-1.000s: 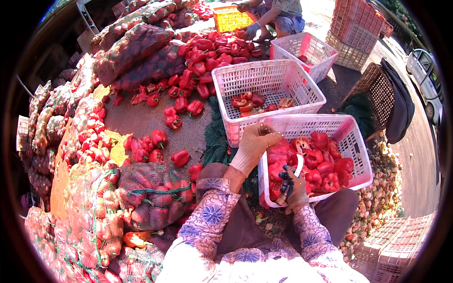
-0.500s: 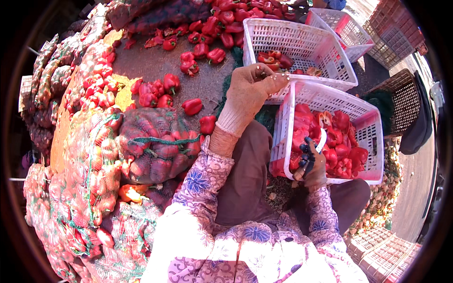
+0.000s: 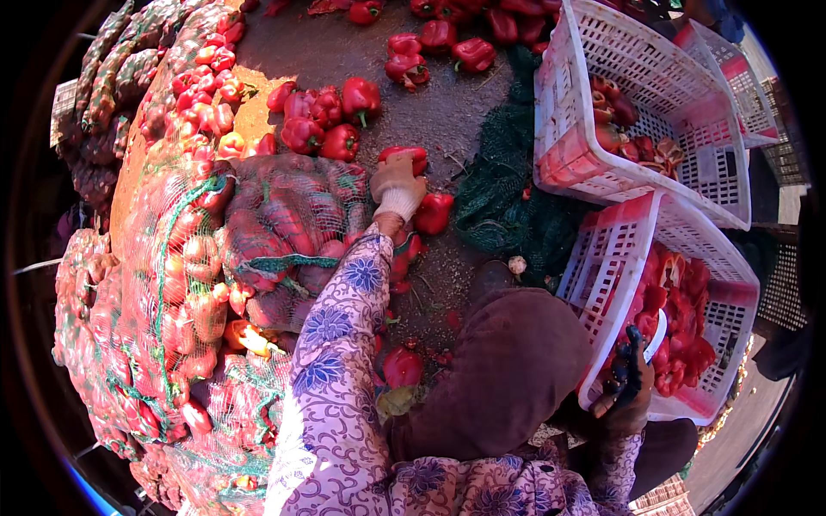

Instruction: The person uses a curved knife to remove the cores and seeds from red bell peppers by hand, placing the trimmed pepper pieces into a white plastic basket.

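My left hand (image 3: 397, 182), in a soiled light knit glove, reaches far forward over the ground. Its fingers close over a red bell pepper (image 3: 404, 156) lying there; the hand hides part of it. Just behind the wrist lies another red bell pepper (image 3: 434, 212). At the right, my right hand (image 3: 632, 391), dark on its fingers, grips a knife whose curved pale blade (image 3: 657, 335) points upward. The handle is hidden in the fist. That hand is at the near edge of a white plastic crate (image 3: 628, 249) holding cut red pepper pieces (image 3: 684, 344).
A second white crate (image 3: 564, 146) with some pepper pieces stands beyond. Green netting (image 3: 508, 198) lies beside the crates. Mesh sacks full of peppers (image 3: 284, 206) crowd the left. Loose peppers (image 3: 323, 116) lie further off. My bent knee (image 3: 516, 370) rises between my arms.
My left hand has gone from beside the crates, leftward and down to the pepper on the ground. The right hand still holds the knife by the crate. The whole view has shifted left.
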The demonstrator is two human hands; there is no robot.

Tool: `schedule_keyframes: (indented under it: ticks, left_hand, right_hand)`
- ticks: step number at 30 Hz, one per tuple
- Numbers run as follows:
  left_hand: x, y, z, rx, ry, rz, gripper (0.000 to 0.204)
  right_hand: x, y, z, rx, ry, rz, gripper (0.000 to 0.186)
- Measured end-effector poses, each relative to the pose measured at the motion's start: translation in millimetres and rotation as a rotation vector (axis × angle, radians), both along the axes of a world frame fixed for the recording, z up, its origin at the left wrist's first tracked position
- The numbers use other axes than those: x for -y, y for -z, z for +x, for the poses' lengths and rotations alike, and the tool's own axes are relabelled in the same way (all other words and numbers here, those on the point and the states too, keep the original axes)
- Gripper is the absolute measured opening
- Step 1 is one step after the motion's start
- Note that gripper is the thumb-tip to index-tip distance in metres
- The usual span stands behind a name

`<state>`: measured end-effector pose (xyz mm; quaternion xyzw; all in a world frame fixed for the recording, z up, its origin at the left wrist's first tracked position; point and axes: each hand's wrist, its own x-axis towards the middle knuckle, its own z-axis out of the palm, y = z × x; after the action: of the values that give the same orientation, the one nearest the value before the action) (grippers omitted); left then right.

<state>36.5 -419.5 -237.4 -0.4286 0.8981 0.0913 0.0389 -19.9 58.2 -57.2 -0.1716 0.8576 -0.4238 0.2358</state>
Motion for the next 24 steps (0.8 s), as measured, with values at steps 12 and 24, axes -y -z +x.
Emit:
schedule_keyframes:
  ticks: [12, 24]
  left_hand:
    - [57, 62, -41, 0.404, -0.087, 0.262, 0.068]
    - [-92, -148, -27, -1.073, -0.168, 1.731, 0.036]
  right_hand:
    - [3, 11, -4, 0.009, 0.107, 0.184, 0.125]
    - [20, -44, 2, 0.25, 0.335, -0.264, 0.037]
